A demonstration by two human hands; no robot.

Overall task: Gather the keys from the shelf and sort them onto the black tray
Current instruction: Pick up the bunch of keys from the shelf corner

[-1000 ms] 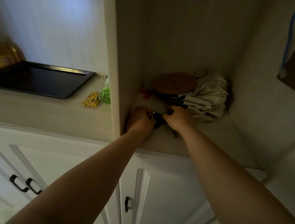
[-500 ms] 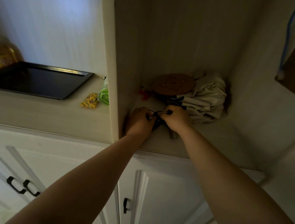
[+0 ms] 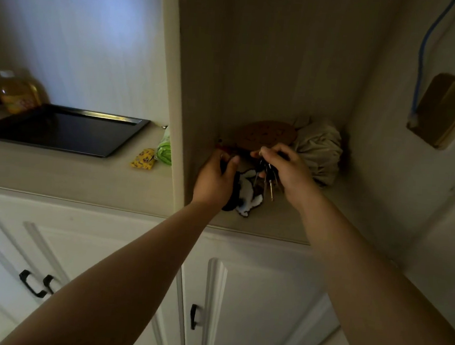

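Observation:
Both hands are inside the shelf niche (image 3: 284, 226). My right hand (image 3: 289, 171) holds a bunch of keys (image 3: 268, 178) raised off the shelf, the keys dangling below its fingers. My left hand (image 3: 216, 179) grips a black-and-white plush keychain (image 3: 246, 198) that hangs down beside the keys; whether it is joined to the same ring I cannot tell. The black tray (image 3: 61, 129) lies on the counter to the left, outside the niche, with nothing on it that I can see.
A brown round mat (image 3: 264, 135) and a bundled beige cloth (image 3: 320, 149) sit at the back of the niche. A yellow packet (image 3: 143, 161) and a green item (image 3: 164, 148) lie beside the tray. A yellow bottle (image 3: 17, 93) stands far left. White cabinet doors (image 3: 252, 296) are below.
Both hands have lifted off the shelf surface and moved apart. The keys now hang from my right hand and the plush keychain shows under my left.

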